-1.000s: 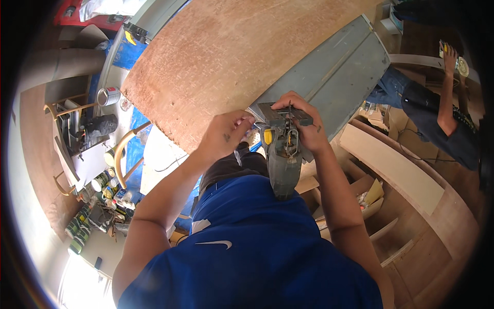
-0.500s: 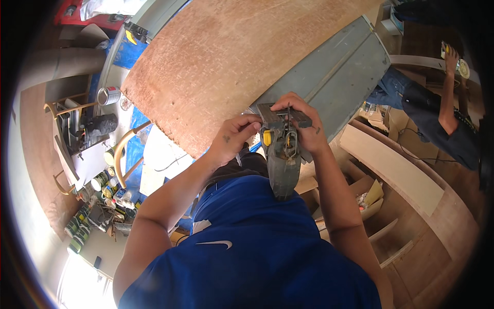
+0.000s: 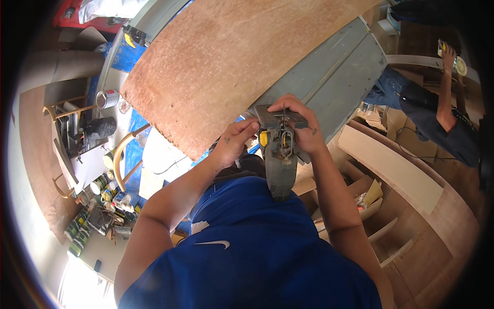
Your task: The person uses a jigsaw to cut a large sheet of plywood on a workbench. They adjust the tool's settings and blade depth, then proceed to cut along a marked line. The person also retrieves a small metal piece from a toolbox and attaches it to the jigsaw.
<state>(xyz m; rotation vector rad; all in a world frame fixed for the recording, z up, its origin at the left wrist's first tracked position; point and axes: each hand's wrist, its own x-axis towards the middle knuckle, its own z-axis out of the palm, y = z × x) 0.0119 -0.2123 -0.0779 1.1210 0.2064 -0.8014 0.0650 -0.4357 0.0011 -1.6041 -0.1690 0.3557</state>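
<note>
A dark grey jigsaw [image 3: 281,170] with a yellow part on its side is held in front of my waist, its flat base plate [image 3: 267,117] turned up and away from me. My right hand [image 3: 307,126] grips it from the right, fingers curled over the plate beside the thin upright blade [image 3: 284,109]. Thumb and fingertips of my left hand [image 3: 234,140] are pinched together at the plate's left edge. What sits between those fingertips, if anything, is too small to make out.
Ahead lies a large plywood sheet [image 3: 221,67] over a grey panel [image 3: 329,77]. Paint cans [image 3: 107,99] and a wooden-armed chair [image 3: 119,154] stand left. Wooden compartments [image 3: 383,232] and a curved board [image 3: 391,167] lie right, where another person's hand [image 3: 448,57] holds a tool.
The whole view has shifted slightly, and the jigsaw and my hands sit a touch farther left in it. Both grips look the same.
</note>
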